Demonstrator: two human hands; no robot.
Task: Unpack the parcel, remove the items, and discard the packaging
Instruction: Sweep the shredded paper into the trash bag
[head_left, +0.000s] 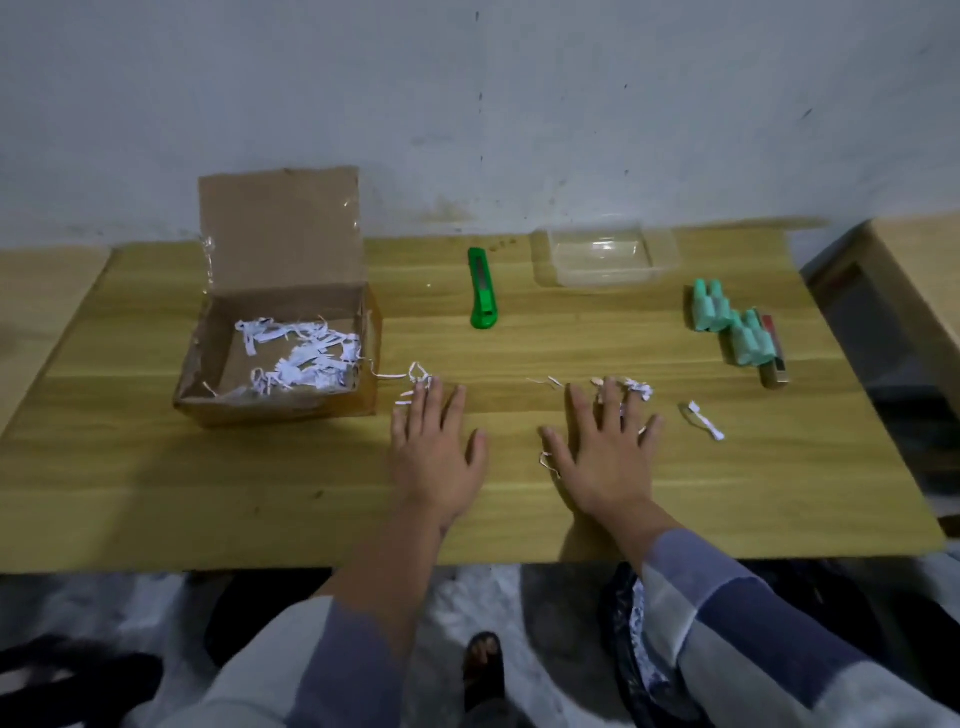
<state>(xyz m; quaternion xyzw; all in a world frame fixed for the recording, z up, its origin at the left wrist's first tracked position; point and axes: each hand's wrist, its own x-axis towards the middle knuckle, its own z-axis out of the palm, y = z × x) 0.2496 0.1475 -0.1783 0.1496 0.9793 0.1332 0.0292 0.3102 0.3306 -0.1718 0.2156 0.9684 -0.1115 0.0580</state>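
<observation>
both hands flat with fingers spread on table (571, 525), left hand (436, 452) beside open cardboard box (280, 332), right hand (605, 457) touching paper shreds (638, 387)

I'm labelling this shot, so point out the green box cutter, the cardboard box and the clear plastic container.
green box cutter (482, 289), head view, middle of its handle.
cardboard box (283, 234), head view, inside of its raised lid.
clear plastic container (608, 274), head view, its near wall.
</observation>
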